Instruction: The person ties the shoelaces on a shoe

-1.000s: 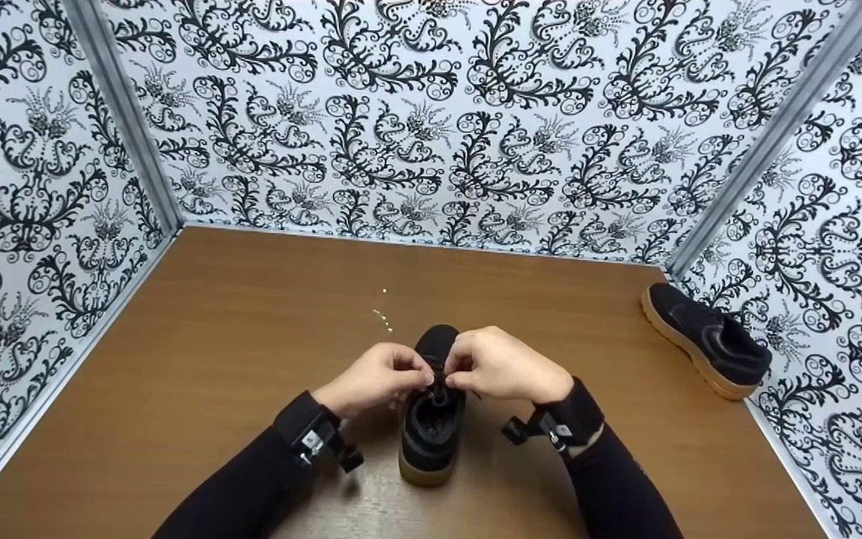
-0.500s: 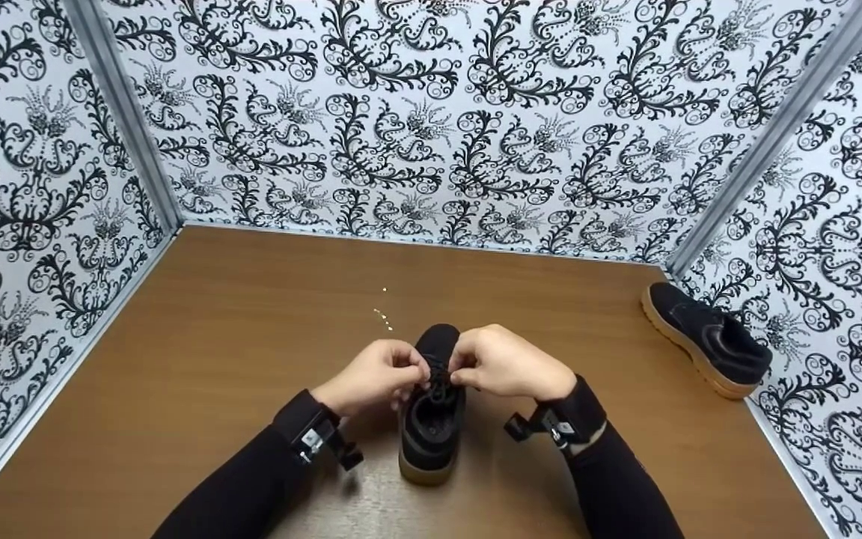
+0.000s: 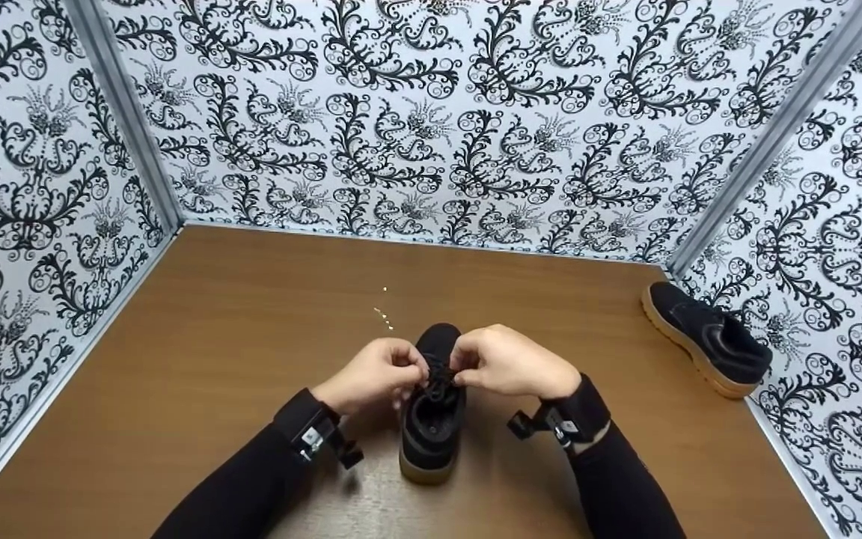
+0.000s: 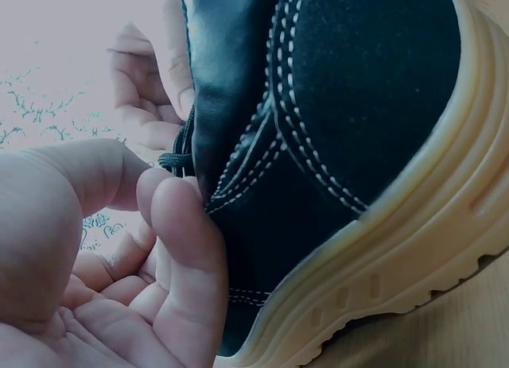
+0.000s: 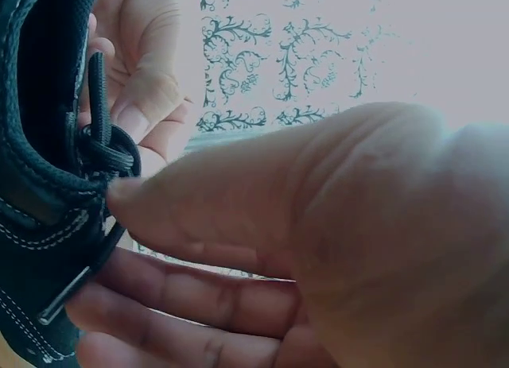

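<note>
A black shoe (image 3: 431,434) with a tan sole stands upright on the table, toe pointing away. My left hand (image 3: 380,376) pinches the shoelace (image 4: 176,159) between thumb and forefinger, left of the tongue. Opposite it, my right hand (image 3: 513,363) pinches lace at the right side; its thumb lies against the lace knot (image 5: 111,152) in the right wrist view. One lace end with its tip (image 5: 64,296) hangs down beside the right fingers. The fingertips partly hide the lace between the two hands.
A second black shoe (image 3: 708,337) with a tan sole rests at the right, by the patterned wall (image 3: 835,224). Small light specks (image 3: 384,318) show on the brown table (image 3: 266,299) beyond the left hand. Patterned walls border the table at left, back and right.
Both hands have drawn slightly apart, left hand to the left and right hand to the right, with the lace between them. The shoe has stayed about where it was.
</note>
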